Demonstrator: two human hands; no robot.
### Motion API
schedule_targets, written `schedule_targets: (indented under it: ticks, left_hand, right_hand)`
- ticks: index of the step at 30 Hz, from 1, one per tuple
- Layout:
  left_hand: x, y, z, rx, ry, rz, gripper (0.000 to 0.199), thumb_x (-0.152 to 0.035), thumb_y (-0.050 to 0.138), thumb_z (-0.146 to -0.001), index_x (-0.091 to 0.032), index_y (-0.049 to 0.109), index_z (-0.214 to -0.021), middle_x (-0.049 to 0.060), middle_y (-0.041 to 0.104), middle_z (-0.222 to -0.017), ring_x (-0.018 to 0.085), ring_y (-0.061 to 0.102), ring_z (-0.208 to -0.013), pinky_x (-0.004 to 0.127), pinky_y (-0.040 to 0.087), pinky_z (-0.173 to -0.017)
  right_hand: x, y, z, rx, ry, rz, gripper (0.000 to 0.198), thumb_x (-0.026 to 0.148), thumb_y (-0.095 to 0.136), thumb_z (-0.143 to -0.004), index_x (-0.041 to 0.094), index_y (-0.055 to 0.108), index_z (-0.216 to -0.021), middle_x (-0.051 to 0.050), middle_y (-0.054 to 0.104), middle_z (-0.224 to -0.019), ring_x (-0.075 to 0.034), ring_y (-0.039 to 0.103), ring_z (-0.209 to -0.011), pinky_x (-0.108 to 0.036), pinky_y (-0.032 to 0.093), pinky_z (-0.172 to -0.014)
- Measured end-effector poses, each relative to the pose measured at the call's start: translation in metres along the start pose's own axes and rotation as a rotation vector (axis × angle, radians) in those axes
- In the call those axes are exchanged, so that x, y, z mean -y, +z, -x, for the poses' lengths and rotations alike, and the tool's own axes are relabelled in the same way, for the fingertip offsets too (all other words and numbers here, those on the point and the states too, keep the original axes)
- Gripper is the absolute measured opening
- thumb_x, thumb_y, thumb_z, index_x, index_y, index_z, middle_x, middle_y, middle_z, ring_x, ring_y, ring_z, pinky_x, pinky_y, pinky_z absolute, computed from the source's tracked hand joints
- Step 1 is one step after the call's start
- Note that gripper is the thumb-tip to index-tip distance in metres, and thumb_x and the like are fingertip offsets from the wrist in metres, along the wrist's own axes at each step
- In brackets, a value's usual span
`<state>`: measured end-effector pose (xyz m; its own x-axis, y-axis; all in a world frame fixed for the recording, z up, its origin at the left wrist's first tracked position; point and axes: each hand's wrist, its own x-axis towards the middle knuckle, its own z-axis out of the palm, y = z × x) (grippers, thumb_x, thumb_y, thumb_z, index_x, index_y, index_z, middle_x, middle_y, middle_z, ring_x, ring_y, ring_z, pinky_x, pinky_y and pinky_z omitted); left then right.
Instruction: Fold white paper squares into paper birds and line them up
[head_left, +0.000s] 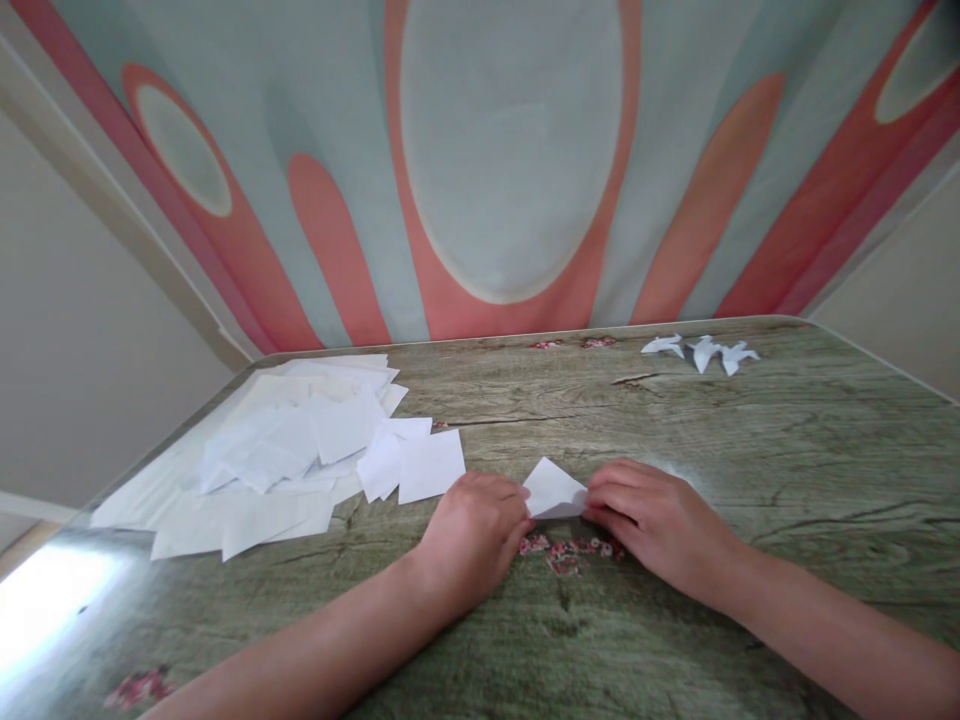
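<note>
A small white paper [553,488], folded into a triangle with its point away from me, is between my two hands just above the table. My left hand [480,530] pinches its left corner, fingers curled and closed. At the opposite corner, my right hand [656,520] grips the paper between thumb and fingers. The fingertips partly cover both corners. Close to my left hand lie a few loose white paper squares [433,467], overlapping one another.
A broad pile of white paper sheets [262,440] spreads over the left of the wood-patterned table [810,480]. Several folded white paper figures [703,353] stand at the far right. A patterned red and grey cloth [510,316] hangs behind the table's far edge.
</note>
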<state>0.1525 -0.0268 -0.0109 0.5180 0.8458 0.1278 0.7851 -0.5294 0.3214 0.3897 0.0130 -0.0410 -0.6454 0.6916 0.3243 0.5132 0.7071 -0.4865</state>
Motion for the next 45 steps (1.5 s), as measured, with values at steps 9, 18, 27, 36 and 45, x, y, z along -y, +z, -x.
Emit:
schedule_targets:
  ticks: [9,18,27,36,45]
  left_hand:
    - [0.007,0.006,-0.006,-0.077,-0.267,0.068,0.015,-0.030,0.065,-0.082,-0.018,0.062,-0.072,0.004,0.062,-0.086,0.022,0.056,-0.092,0.034,0.042,-0.080]
    - [-0.001,0.005,-0.006,0.037,-0.234,-0.154,0.024,-0.031,0.048,-0.093,-0.016,0.060,-0.079,0.008,0.060,-0.090,0.023,0.053,-0.090,0.036,0.041,-0.078]
    - [-0.005,0.006,-0.007,0.090,-0.198,-0.319,0.025,-0.029,0.042,-0.094,-0.015,0.061,-0.086,0.010,0.059,-0.091,0.026,0.053,-0.088,0.042,0.042,-0.080]
    - [-0.007,0.007,-0.007,0.133,-0.163,-0.346,0.026,-0.027,0.040,-0.095,-0.015,0.061,-0.086,0.010,0.059,-0.090,0.028,0.053,-0.089,0.046,0.042,-0.079]
    - [-0.008,0.006,-0.010,0.146,-0.172,-0.373,0.024,-0.027,0.043,-0.094,-0.014,0.061,-0.086,0.011,0.060,-0.090,0.028,0.055,-0.089,0.044,0.042,-0.079]
  right_hand:
    - [0.001,0.003,-0.007,0.045,0.230,0.063,0.022,0.026,0.050,-0.093,0.020,0.065,-0.078,-0.003,0.061,-0.081,-0.018,0.057,-0.080,-0.032,0.044,-0.072]
    - [0.002,0.002,-0.007,0.091,0.240,0.158,0.025,0.027,0.049,-0.094,0.019,0.063,-0.074,-0.003,0.060,-0.077,-0.019,0.057,-0.076,-0.032,0.043,-0.069]
    - [0.004,0.000,-0.006,0.110,0.246,0.219,0.025,0.026,0.052,-0.092,0.020,0.061,-0.069,-0.002,0.059,-0.074,-0.018,0.058,-0.073,-0.032,0.042,-0.068]
    - [0.006,-0.001,-0.006,0.143,0.268,0.238,0.027,0.027,0.053,-0.091,0.020,0.059,-0.066,-0.002,0.059,-0.073,-0.019,0.057,-0.073,-0.032,0.040,-0.066]
    - [0.011,-0.007,-0.010,0.199,0.300,0.241,0.028,0.028,0.051,-0.092,0.019,0.058,-0.066,-0.002,0.059,-0.074,-0.019,0.058,-0.076,-0.032,0.040,-0.067]
